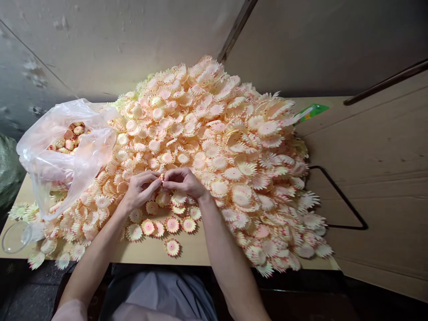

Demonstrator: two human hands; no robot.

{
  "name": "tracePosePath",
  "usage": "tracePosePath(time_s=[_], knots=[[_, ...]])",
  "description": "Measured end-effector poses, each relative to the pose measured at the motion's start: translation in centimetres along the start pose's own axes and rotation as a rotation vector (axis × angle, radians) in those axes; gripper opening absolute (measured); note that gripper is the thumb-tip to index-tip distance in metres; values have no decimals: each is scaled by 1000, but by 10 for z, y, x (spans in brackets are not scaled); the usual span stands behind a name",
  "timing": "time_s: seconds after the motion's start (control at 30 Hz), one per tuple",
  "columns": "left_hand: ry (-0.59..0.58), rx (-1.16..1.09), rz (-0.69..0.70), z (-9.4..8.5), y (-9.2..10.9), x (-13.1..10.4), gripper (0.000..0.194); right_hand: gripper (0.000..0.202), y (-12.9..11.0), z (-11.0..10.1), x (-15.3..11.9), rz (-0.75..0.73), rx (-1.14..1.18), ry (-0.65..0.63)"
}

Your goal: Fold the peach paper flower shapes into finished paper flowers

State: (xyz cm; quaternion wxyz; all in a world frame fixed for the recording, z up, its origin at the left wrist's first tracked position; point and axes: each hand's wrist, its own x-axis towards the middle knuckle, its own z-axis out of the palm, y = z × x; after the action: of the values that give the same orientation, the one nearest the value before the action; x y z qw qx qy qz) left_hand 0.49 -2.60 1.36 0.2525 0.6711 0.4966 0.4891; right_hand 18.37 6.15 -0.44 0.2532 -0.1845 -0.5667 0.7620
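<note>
Now your left hand [137, 191] and right hand [187, 182] pinch a small, reddish-cream petalled piece [162, 177]; a loosened pinch could lose it among the pale, pink-tipped flower-shaped discs [217, 162].

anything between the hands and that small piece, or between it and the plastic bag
Nothing visible separates the left hand and right hand from the small piece they pinch. Between it and the plastic bag lie the left hand and some heaped flowers.

Workroom — table [140, 255] of flower-shaped pieces [172, 247]
</note>
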Motion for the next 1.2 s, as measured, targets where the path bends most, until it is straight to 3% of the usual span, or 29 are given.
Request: tracePosePath(time_s=[1.2], knots=[[-14,-11,-8,1,-2,-1,26,21,3,-4,-1,55,-26,48]])
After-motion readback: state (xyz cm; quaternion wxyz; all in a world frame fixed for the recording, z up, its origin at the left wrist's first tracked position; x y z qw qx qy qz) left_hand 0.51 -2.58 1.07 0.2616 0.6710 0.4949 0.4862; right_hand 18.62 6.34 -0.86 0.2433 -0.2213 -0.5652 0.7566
